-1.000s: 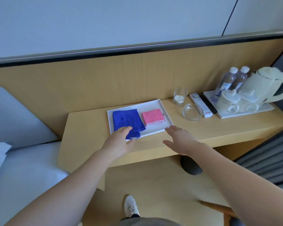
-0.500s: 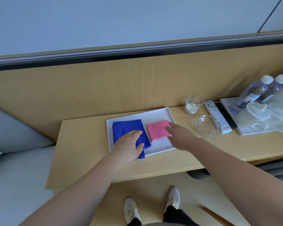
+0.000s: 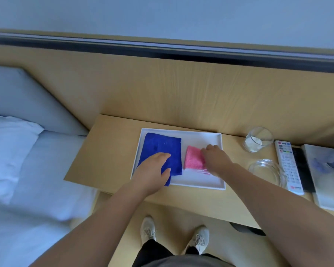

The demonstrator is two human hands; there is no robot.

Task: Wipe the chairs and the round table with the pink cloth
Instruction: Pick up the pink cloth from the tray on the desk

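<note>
A folded pink cloth (image 3: 193, 158) lies on the right half of a white tray (image 3: 201, 136), beside a folded blue cloth (image 3: 162, 146). My right hand (image 3: 216, 159) sits on the pink cloth's right edge, its fingers curled onto the fabric, while the cloth still lies flat on the tray. My left hand (image 3: 152, 173) rests palm down on the near part of the blue cloth, fingers apart. No chair or round table is in view.
The tray sits on a wooden shelf (image 3: 108, 151) against a wood wall panel. Right of it stand a drinking glass (image 3: 258, 140), a glass dish (image 3: 264, 171), a white remote (image 3: 287, 166) and another tray (image 3: 326, 199). A bed (image 3: 27, 189) lies to the left.
Both hands have reached forward onto the tray. My right hand went from the shelf edge onto the pink cloth; my left hand slid further over the blue cloth. My view tilted down.
</note>
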